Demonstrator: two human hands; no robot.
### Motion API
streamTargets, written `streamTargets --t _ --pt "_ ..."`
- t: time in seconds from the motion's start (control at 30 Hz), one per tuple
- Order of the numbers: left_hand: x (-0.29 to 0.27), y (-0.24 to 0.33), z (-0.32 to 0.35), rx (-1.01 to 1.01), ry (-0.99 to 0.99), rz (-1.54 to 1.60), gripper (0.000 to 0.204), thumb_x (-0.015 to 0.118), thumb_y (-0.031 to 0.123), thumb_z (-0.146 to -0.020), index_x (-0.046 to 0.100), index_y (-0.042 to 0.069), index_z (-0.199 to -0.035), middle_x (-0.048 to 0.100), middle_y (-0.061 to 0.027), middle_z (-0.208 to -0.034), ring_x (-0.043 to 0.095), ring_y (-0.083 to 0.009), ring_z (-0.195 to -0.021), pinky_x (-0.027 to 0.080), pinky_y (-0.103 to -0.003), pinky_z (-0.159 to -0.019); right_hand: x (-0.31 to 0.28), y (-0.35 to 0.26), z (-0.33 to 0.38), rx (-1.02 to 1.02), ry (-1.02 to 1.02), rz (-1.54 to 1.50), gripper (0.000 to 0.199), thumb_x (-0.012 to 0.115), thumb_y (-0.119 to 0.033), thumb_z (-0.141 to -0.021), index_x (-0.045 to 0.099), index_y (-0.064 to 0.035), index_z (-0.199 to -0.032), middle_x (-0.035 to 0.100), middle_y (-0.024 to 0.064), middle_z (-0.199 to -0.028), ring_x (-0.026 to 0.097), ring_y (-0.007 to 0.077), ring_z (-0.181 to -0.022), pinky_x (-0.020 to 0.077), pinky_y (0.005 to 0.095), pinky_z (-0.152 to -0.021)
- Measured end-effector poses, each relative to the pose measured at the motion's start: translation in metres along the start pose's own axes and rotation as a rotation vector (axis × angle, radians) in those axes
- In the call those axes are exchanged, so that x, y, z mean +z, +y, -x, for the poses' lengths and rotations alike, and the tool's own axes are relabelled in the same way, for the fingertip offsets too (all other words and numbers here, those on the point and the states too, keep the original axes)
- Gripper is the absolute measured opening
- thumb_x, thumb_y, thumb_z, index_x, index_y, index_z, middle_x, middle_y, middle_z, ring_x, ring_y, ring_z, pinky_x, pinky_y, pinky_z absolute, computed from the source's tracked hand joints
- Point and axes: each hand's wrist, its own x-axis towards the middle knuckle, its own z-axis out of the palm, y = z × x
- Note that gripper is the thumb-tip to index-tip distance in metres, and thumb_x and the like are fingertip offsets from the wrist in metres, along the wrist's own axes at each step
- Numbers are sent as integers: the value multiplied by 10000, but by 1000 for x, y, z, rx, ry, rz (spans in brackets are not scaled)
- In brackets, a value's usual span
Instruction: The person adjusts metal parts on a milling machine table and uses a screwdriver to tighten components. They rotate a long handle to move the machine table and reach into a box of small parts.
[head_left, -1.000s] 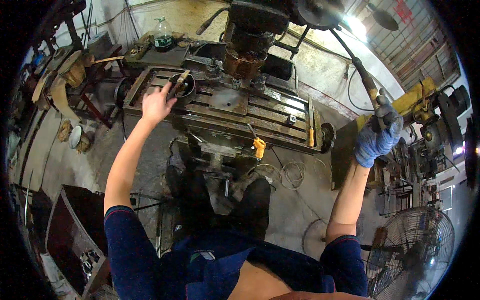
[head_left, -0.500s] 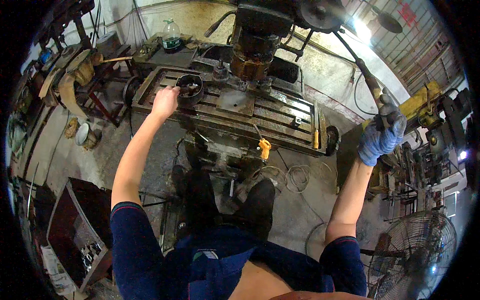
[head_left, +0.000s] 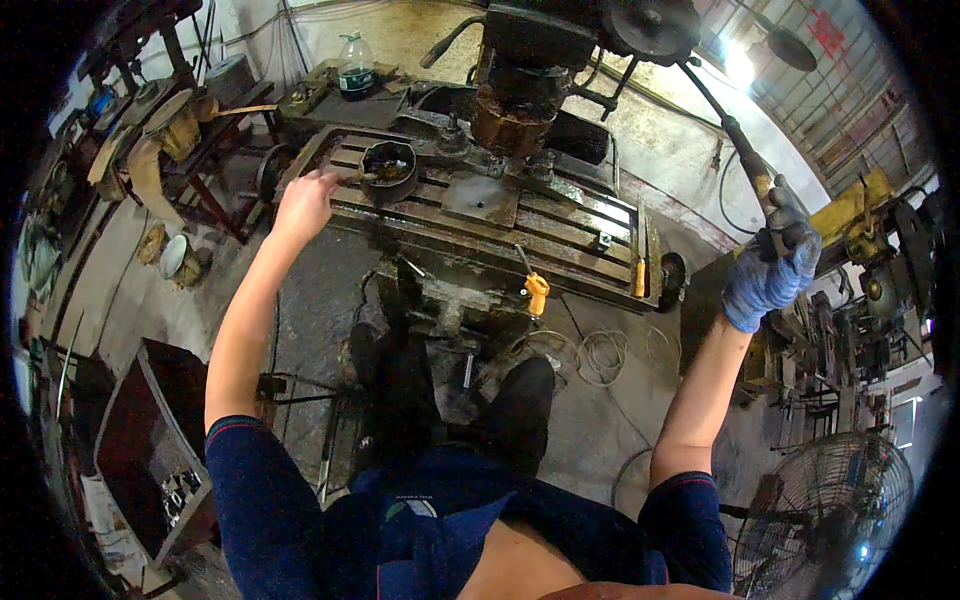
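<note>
Dark round pot on slotted machine table

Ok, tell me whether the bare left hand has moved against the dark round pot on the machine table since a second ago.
Yes. The left hand was right at the dark round pot a second ago; now it sits apart from it, drawn back to the pot's left, toward the table edge.

We cannot see the fingertips of the left hand; they lie behind the hand, at the edge of the slotted machine table. The gloved right hand covers the lower end of the long lever it grips. The contents of the dark round pot are too dark to tell, possibly liquid. The machine head is cut off at the upper edge. The standing fan runs into the dark rim at lower right.
</note>
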Motion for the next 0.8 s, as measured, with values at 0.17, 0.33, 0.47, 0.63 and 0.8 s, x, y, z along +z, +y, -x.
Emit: streamTargets --t 0.17,0.33,0.47,0.63,0.8 --pt "-12 2 30 -114 172 183 205 524 54 -802 625 19 -976 603 -191 -774 583 -366 -711 458 -432 -649 2 -4 -1 26 2 -60 353 465 -337 -870 529 1 -793 602 190 -866 570 288 -896 410 396 -853" --pt "25 43 18 -472 27 958 227 499 134 -888 599 -33 -1005 536 -45 -566 478 -100 -429 380 -264 -404 -3 0 -8 25 -21 -52 329 490 -318 -857 532 -8 -757 590 148 -807 567 265 -887 407 383 -841" --pt "70 88 -28 -430 33 960 231 486 143 -886 608 -25 -986 552 -75 -558 498 -125 -421 400 -292 -413 -8 0 -2 109 42 1 284 448 -259 -885 496 -23 -735 592 176 -859 558 312 -927 321 478 -988" --pt "139 106 -77 -426 185 790 222 513 146 -839 623 -15 -944 628 -195 -762 626 -321 -725 479 -374 -655 0 -5 2 90 33 47 322 484 -311 -862 530 -13 -746 597 153 -850 559 268 -869 375 416 -889" --pt "156 132 -84 -429 149 730 237 510 160 -837 620 -4 -967 625 -208 -864 604 -352 -851 475 -397 -727 13 -7 6 91 88 -7 304 441 -277 -878 465 -57 -670 522 106 -713 547 312 -923 262 547 -1017"
